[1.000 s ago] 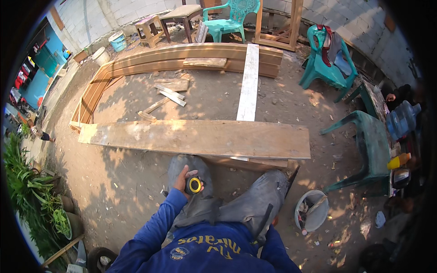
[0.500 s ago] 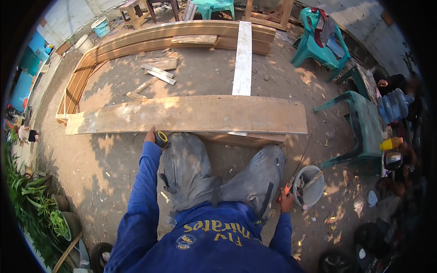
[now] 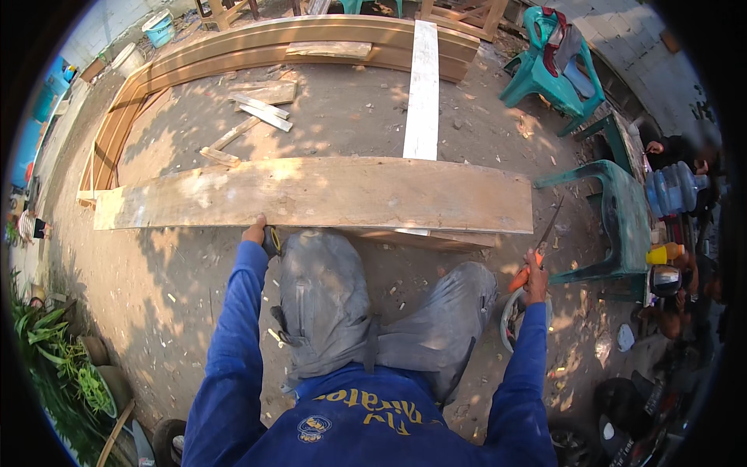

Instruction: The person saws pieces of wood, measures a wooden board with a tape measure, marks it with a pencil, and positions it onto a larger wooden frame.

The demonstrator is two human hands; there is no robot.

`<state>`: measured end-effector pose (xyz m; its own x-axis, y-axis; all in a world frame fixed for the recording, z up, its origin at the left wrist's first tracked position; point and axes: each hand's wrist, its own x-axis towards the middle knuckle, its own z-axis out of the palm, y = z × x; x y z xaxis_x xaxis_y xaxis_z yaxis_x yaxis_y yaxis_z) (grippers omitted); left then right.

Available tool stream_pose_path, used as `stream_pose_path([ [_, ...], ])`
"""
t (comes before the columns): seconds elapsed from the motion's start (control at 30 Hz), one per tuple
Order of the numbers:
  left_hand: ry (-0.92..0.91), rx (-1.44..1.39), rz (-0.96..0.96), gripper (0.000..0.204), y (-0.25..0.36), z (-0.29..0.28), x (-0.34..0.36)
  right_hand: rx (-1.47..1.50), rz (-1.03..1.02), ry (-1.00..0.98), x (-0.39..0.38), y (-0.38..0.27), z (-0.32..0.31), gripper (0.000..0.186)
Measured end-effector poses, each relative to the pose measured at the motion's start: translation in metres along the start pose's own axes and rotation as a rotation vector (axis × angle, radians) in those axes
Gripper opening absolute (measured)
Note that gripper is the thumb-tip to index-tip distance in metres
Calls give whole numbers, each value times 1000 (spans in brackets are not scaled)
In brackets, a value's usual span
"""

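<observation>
OK, saw (image 3: 548,235) in RH (image 3: 536,282), yel. shirt lettering (image 3: 369,405)

Shows bright natural daylight, warm in tone and coming from above; does not permit to tell the exact direction. Falls in many small patches on the bare ground (image 3: 194,327), mixed with soft brown shadows, widest at the left side. Lies also on the long board (image 3: 311,191), with lighter spots toward the left half. Reflects strongly from the white plank (image 3: 422,93), looking nearly washed out. Remains sufficiently sharp in the middle. Bends straight edges, very clearly along the brown wooden frame (image 3: 233,53). Becomes dark and soft toward the round black rim, with the person (image 3: 673,142) at the right difficult to distinguish, and with the green plants (image 3: 70,354) at the left partly cut off.
</observation>
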<state>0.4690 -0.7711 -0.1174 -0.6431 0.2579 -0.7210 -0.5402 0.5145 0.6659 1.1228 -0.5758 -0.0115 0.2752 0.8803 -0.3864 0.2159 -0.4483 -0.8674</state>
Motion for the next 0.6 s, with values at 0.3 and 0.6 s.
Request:
stream_pose_path([
  [0.3,67,379,293,74,-27,-19,2,291,124,54,75,5,29,36],
  [0.6,194,792,86,78,7,-8,-27,186,354,-93,98,-36,6,29],
])
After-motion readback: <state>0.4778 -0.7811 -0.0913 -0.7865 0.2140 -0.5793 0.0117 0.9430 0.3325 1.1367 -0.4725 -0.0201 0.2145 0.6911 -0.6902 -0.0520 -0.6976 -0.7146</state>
